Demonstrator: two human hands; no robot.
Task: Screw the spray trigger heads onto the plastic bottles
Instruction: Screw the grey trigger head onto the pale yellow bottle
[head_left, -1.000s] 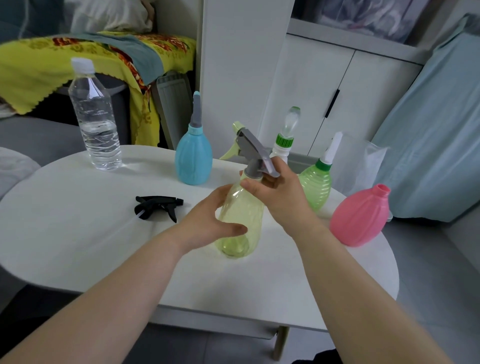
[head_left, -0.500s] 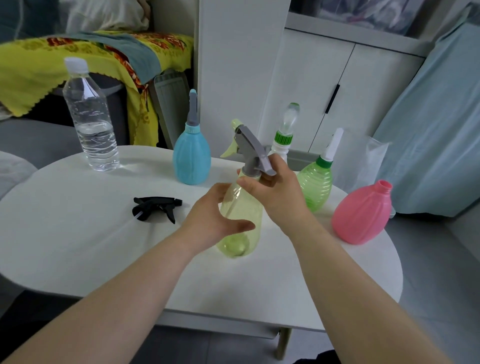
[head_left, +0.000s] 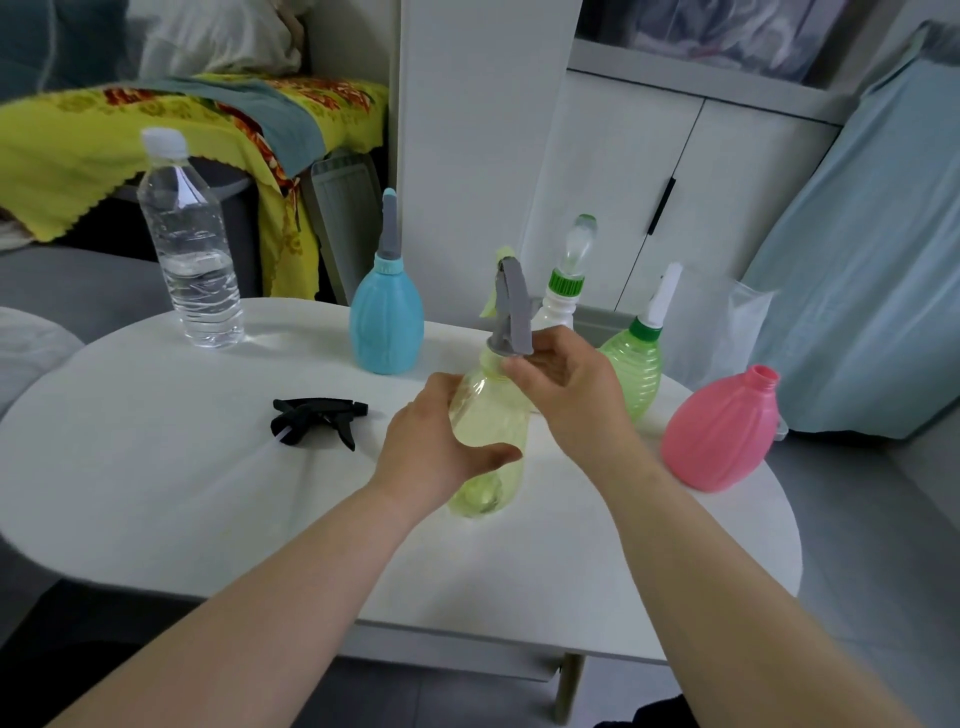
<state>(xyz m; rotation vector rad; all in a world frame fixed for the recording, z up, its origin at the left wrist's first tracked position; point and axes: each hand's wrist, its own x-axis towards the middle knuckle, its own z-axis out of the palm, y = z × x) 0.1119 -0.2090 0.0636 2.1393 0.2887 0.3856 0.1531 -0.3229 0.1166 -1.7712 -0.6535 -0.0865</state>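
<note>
Apparently mid-screwing, the left hand (head_left: 441, 447) grips a pale yellow bottle (head_left: 488, 441) standing mid-table (head_left: 156, 467) while the right hand (head_left: 566, 384) pinches the collar of its grey trigger head (head_left: 511, 312), which likely needs further tightening twists.

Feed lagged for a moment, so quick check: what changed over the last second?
The gray trigger head turned on the yellow-green bottle: its body slanted down to the right before, now shows nearly edge-on. The right hand twisted with it, pinching the collar. The left hand kept gripping the bottle; the black trigger head and pink bottle stayed put.
</note>
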